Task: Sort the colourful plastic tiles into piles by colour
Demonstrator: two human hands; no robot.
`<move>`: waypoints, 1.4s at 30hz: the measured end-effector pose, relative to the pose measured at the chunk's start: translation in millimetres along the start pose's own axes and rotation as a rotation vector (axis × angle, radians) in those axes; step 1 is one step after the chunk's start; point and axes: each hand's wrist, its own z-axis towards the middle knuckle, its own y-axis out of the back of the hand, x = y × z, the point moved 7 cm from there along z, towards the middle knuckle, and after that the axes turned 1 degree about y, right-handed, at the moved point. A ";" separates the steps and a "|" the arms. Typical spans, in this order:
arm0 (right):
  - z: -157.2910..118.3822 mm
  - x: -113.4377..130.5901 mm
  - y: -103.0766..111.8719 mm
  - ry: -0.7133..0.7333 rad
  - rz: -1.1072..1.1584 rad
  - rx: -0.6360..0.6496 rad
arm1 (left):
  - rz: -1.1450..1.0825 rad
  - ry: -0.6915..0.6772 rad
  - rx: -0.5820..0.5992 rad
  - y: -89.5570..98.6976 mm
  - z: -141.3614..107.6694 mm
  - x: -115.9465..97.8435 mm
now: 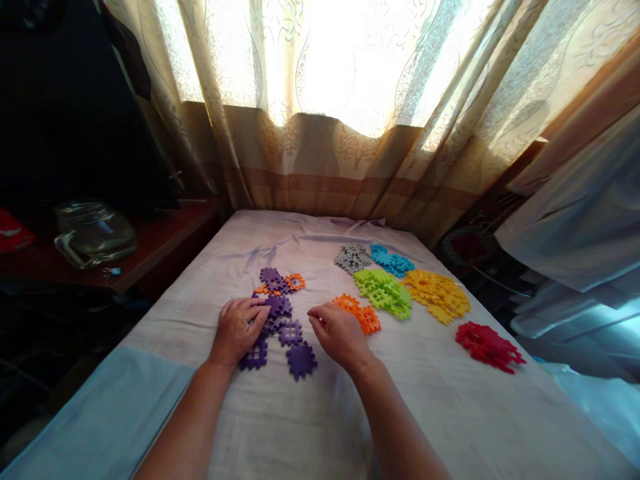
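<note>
My left hand (241, 328) lies over the left side of a loose pile of purple interlocking tiles (280, 305), fingers stretched out and touching them. Some of the tiles are solid, others have windows cut in them, and the hand partly covers several. An orange tile (295, 282) with an open middle lies at the pile's far side, beside a partly hidden orange one (264, 290). To the right, my right hand (340, 331) is closed with thumb and fingertips drawn together; no tile shows in them. It is just left of the orange tile pile (361, 315), partly covering it.
Grey (353, 258), blue (391, 260), lime green (384, 293), yellow (437, 295) and red (489, 345) tile piles lie to the right on the pale sheet (300, 433). A glass jug (95, 233) stands on a side table at left. Curtains (320, 153) hang behind.
</note>
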 end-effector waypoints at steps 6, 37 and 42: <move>54.0 28.9 -32.5 0.038 -0.106 0.113 | -0.040 -0.023 -0.046 1.7 0.6 -0.9; 111.1 59.2 -44.0 -0.023 -0.268 0.100 | -0.181 0.080 -0.091 3.8 4.4 11.0; 74.1 12.9 -1.9 -0.172 -0.125 -0.034 | -0.219 0.120 -0.080 3.3 5.1 14.3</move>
